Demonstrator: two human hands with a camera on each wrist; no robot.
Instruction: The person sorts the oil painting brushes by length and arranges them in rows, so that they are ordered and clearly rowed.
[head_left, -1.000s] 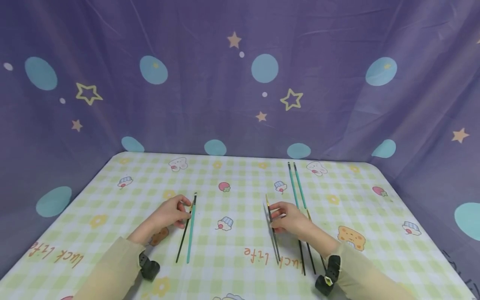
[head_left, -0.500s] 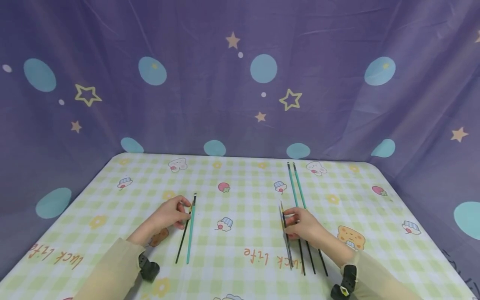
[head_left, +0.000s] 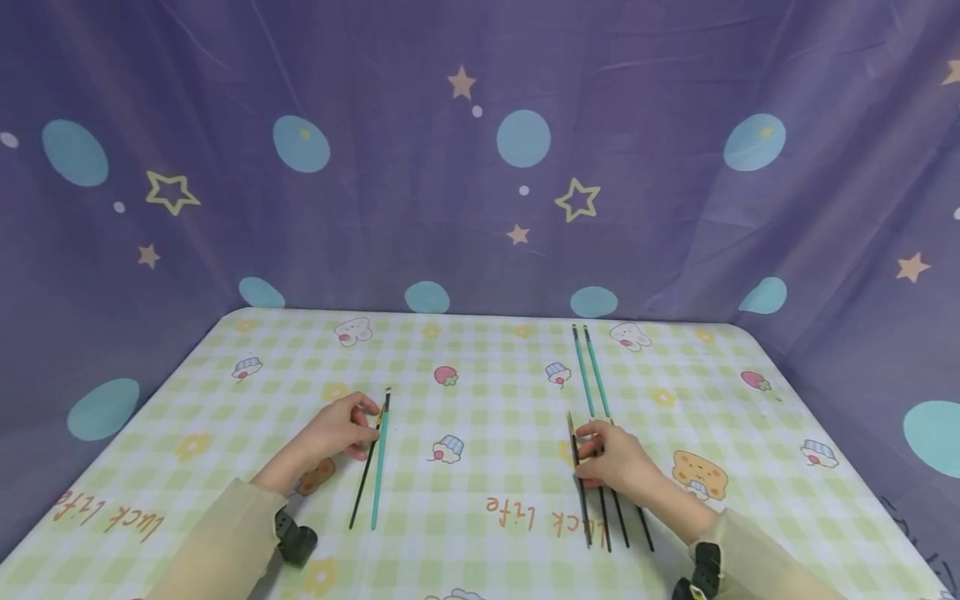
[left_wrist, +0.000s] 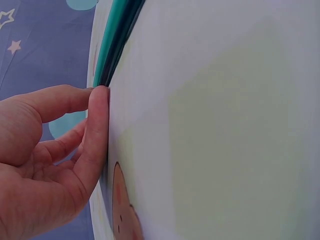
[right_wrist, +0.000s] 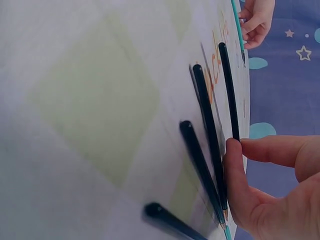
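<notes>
My left hand [head_left: 339,427] pinches a black-handled paintbrush [head_left: 363,492] near its ferrule, its fingertips close against the table. A teal paintbrush [head_left: 378,483] lies right alongside, dark tip pointing away. In the left wrist view, thumb and finger meet at the teal and dark handles. On the right side, my right hand [head_left: 618,457] holds another black-handled paintbrush [head_left: 583,508] between thumb and finger, its pale tip pointing away. Several black handles [right_wrist: 201,167] lie beside and below that hand, their far parts partly hidden by it.
Two teal paintbrushes [head_left: 585,371] lie side by side beyond my right hand, dark tips toward the far edge. A checked cloth with printed cakes and strawberries covers the table [head_left: 480,417]. A purple curtain [head_left: 420,183] hangs behind it.
My right hand has moved right and slightly nearer with the black-handled paintbrush, bringing it beside the other black handles. My left hand has stayed in place.
</notes>
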